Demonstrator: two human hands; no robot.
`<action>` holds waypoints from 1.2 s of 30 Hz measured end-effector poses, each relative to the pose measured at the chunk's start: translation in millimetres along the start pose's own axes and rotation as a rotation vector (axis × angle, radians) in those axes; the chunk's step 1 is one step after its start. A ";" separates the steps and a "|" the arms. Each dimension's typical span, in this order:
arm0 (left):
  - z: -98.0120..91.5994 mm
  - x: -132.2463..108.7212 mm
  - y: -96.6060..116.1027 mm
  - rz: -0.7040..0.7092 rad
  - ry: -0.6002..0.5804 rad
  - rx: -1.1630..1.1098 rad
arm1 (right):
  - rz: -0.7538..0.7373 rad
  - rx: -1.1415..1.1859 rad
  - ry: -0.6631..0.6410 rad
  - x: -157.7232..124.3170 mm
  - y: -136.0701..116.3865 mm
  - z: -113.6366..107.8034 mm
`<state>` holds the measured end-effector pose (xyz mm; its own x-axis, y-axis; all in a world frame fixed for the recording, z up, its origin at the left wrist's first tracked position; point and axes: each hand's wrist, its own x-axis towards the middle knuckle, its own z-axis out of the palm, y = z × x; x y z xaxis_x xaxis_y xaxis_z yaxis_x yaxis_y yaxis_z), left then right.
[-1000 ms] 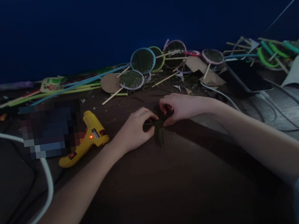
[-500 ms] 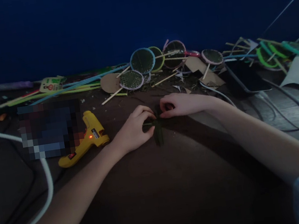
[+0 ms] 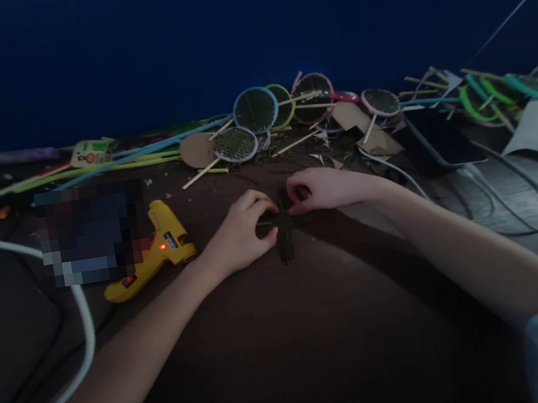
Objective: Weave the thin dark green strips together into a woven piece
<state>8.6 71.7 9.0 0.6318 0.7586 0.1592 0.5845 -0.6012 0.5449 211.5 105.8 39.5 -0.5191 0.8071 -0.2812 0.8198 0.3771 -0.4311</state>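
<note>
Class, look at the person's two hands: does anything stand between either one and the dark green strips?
Nothing visible does. The left hand and right hand are right at the dark green strips. The yellow glue gun lies off to the left, not between them.

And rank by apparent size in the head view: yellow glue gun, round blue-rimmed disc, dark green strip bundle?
1. Yellow glue gun
2. Blue-rimmed disc
Unranked: dark green strip bundle, partly hidden
</note>
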 end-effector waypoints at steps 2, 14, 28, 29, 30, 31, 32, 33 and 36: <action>0.0 0.1 0.2 0.005 -0.002 0.011 | 0.000 0.005 0.004 0.1 0.4 0.1; 0.2 0.8 1.9 0.003 -0.014 0.031 | 0.007 -0.004 0.005 0.1 -0.4 0.3; 1.1 0.6 0.1 0.031 -0.005 0.030 | 0.003 0.014 0.037 1.1 1.9 3.2; 1.2 0.5 -0.3 0.031 -0.008 0.027 | 0.001 0.016 0.043 1.3 2.6 3.7; 1.2 0.4 -0.6 0.031 -0.009 0.021 | 0.000 0.020 0.048 1.5 3.2 4.1; 1.1 0.3 -0.8 0.030 -0.007 0.013 | -0.001 0.025 0.053 1.7 3.8 4.5; 0.9 0.1 -0.8 0.031 -0.002 0.004 | 0.000 0.032 0.057 2.1 4.4 5.0; 0.5 -0.2 -0.4 0.038 0.009 -0.001 | -0.001 0.038 0.061 2.4 4.9 5.5; -1.3 -1.2 1.8 0.096 0.049 0.044 | 0.010 0.049 0.078 3.5 5.4 7.1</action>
<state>8.2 70.1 10.8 0.6612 0.7075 0.2496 0.5446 -0.6815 0.4889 212.4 107.4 30.1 -0.4891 0.8442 -0.2192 0.8108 0.3475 -0.4709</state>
